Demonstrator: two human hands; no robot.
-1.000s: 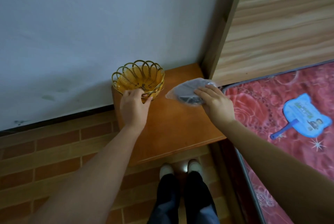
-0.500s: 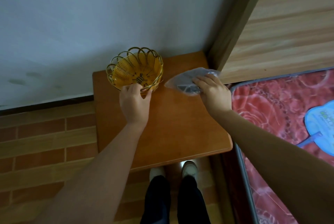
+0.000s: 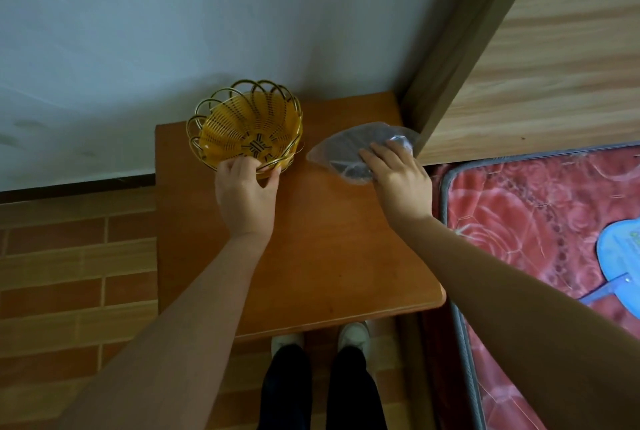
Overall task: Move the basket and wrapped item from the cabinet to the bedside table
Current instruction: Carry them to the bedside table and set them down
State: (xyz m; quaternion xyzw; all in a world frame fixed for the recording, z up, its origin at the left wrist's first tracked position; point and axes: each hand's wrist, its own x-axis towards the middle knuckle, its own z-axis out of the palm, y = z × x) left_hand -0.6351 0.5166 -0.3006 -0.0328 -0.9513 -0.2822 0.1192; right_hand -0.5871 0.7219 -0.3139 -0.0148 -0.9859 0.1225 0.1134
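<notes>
Standing behind the bedside table [image 3: 329,256] is a big pale blue-grey wall [image 3: 173,31] with a dark strip along its bottom. The table's back edge is up against it. Left of the table, the floor [image 3: 69,273] has orange-brown tiles laid like bricks. Right of the table and further back, a tall headboard [image 3: 561,76] of light stripy wood goes up. Its darker post [image 3: 457,65] comes down at the table's far right corner. A bed [image 3: 519,214] with a red flowery cover lies just beside the table on the right.

The table top is smooth orange-brown wood, a little shiny, with a rounded near right corner. At its near edge are two legs in dark trousers [image 3: 287,391]. White shoes [image 3: 353,334] peek out from under that edge.

A blue fan [image 3: 623,249] lies on the bed, well apart from the table and cut off by the picture's edge.

The yellow woven basket [image 3: 239,131], with gold wire loops round its rim, sits on the far left part of the table, close to the wall. The left hand [image 3: 247,197] grips its near rim, fingers curled over the top and thumb on the outside.

The wrapped item [image 3: 353,142], something dark in clear plastic, is at the far right part of the table, next to the post. There is bare table between it and the basket. The right hand [image 3: 398,183] holds it with fingers bent over its top. The thumb is hidden. I cannot tell if it is resting on the table or just above it.
</notes>
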